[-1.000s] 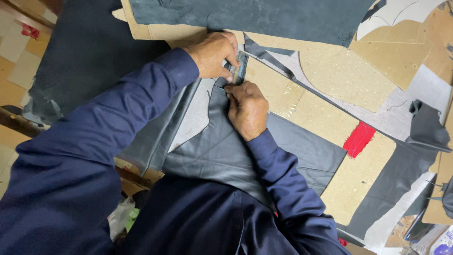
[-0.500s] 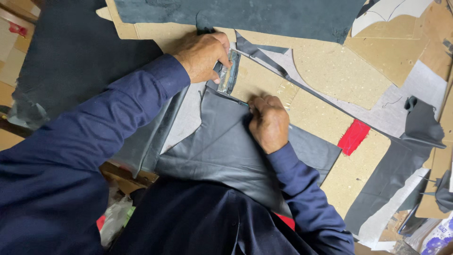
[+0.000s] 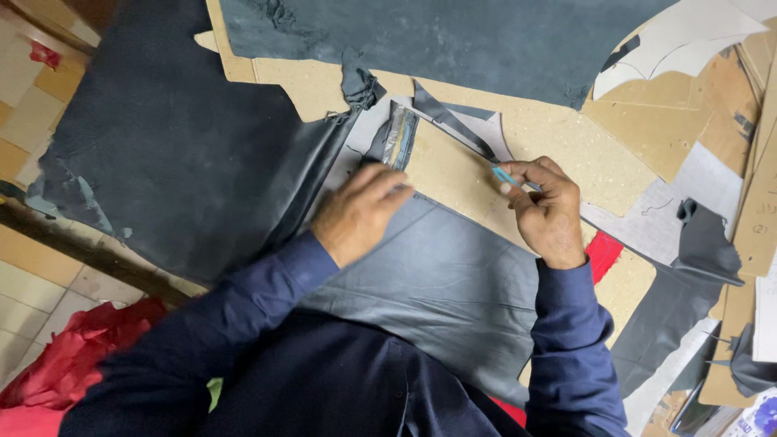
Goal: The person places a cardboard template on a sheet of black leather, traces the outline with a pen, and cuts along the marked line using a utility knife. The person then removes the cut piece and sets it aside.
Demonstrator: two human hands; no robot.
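Two hands on grey leather (image 3: pixel 453 275), cardboard-covered table (image 3: pixel 566 129), tiled floor (image 3: pixel 32 299)

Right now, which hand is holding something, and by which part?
The right hand pinches a thin light-blue tool by its rear part; only the front end shows. The left hand holds nothing, its fingers pressing flat on the grey leather sheet.

Worktable (image 3: pixel 558 129): tan fibreboard top, speckled, scuffed. Floor (image 3: pixel 32 89): square tiles in cream and ochre, visible at left, beyond the table's dark wooden edge (image 3: pixel 89 251). Red cloth heap (image 3: pixel 73 364) on the tiles at lower left. Light: soft, even, without hard shadows.
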